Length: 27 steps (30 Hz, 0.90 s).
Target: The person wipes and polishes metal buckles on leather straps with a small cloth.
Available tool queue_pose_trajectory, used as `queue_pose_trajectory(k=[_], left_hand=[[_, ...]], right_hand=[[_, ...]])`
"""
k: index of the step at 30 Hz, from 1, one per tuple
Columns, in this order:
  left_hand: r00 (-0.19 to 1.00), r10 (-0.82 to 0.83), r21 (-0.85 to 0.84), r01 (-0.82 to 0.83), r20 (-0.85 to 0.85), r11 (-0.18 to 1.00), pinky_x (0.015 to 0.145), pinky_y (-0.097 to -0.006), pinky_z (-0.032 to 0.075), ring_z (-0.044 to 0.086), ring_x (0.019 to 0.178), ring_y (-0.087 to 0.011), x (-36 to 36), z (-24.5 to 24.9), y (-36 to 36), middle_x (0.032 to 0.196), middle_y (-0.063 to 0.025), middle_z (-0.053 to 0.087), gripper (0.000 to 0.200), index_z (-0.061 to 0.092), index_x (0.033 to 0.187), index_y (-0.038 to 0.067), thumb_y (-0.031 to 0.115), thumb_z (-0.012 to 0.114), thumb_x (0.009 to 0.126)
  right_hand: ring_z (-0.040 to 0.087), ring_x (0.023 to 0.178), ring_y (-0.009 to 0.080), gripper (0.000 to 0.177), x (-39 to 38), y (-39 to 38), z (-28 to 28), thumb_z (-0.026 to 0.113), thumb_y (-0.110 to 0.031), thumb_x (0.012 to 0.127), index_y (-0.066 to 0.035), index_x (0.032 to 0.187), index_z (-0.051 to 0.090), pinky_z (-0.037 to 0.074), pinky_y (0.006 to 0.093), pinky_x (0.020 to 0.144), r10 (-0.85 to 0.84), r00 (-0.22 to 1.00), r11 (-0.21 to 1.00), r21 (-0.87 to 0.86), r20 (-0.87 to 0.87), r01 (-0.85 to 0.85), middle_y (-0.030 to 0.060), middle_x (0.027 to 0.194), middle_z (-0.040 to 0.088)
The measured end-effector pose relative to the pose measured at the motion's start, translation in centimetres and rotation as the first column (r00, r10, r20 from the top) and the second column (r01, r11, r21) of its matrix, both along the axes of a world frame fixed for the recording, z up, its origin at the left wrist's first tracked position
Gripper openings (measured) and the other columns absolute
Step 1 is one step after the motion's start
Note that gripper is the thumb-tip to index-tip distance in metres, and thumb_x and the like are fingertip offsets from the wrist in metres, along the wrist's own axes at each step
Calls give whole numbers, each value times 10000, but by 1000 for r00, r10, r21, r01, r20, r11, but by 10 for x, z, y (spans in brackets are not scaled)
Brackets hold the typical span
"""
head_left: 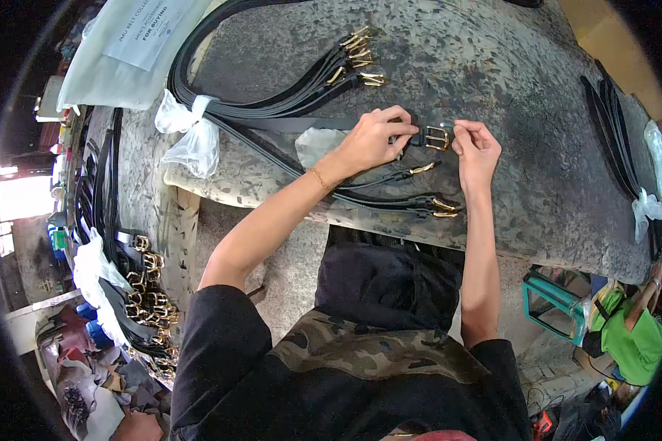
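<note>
A black leather belt (301, 123) lies across the worn grey table (522, 95), ending in a gold buckle (438, 137). My left hand (375, 138) pinches the belt strap just left of that buckle. My right hand (477, 147) holds the buckle's right side with thumb and fingers. Just below the hands, toward me, lie two or three more black belts with gold buckles (438, 206).
A bundle of black belts with gold buckles (353, 59) fans out at the table's far side, tied with clear plastic (191, 132). More belts (618, 132) lie at the right edge. Another belt pile (143, 294) hangs at the left. A white bag (136, 44) sits top left.
</note>
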<state>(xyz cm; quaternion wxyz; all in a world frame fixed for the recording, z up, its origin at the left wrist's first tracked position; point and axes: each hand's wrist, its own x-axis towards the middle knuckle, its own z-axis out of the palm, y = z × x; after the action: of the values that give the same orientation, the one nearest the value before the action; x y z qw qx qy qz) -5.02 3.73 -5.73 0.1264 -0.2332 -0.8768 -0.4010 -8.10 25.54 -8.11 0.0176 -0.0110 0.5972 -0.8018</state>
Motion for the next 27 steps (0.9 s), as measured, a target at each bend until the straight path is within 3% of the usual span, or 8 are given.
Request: queue_pose_trajectory(k=[5,9,12,16,19,21,22,27], left_hand=[[992,17,-28,-20,-122,999,650,-332,529,650,764,-284,0,-1,2,972,-120,619,127,688,910,-5,-17,684,783],[994,110,37,-110,5,993,675,-365,521,625,743,-322,2,0,3,1060,-147,562,117,595,869,-23,-10,665,776],[979,195,62,-199,58,978,765,-403,510,618,862,-340,3,1,2,1102,-172,541,141,606,874,-12,40,661,755],[963,256,38,-260,84,965,771,-393,509,620,886,-326,4,5,-4,1100,-160,547,119,601,863,-9,42,653,768],[969,215,37,-221,125,975,753,-390,509,629,850,-300,8,4,-3,1121,-129,557,135,639,906,3,43,668,780],[992,115,-44,-113,45,993,732,-385,508,635,806,-262,4,4,0,1146,-95,563,164,689,953,29,51,691,791],[993,117,-70,-115,14,991,704,-376,513,640,780,-251,4,4,0,1137,-69,583,197,721,985,54,62,718,788],[982,74,-191,-108,-174,976,671,-373,523,636,780,-290,1,1,4,1035,-61,607,143,704,914,43,63,726,775]], right_hand=[[491,641,64,73,-3,-4,4,665,15,895,56,956,667,367,219,556,-31,1000,993,-116,0,31,22,810,615],[495,643,63,78,-6,-14,15,665,11,896,56,959,663,370,222,555,-7,1000,992,-129,-29,3,25,804,614],[510,660,46,69,-15,-27,19,672,3,895,36,956,673,399,223,571,114,987,993,7,-116,-114,-1,792,616],[526,664,46,62,-20,-35,3,658,11,900,23,957,676,420,212,605,135,976,981,159,-171,-108,-13,780,614],[532,689,65,56,-20,-28,-5,654,13,906,28,958,670,436,234,614,101,991,994,44,-88,-97,8,797,608],[507,716,83,38,-24,-28,-3,618,8,941,25,947,651,421,274,620,87,995,964,-247,-54,-98,24,868,608],[533,725,107,43,-26,-26,-5,637,20,922,51,949,650,454,276,618,95,995,952,-291,-30,-99,64,868,603],[535,731,107,37,-25,-26,-1,631,24,925,47,945,653,453,277,621,103,995,943,-319,-4,-99,61,872,608]])
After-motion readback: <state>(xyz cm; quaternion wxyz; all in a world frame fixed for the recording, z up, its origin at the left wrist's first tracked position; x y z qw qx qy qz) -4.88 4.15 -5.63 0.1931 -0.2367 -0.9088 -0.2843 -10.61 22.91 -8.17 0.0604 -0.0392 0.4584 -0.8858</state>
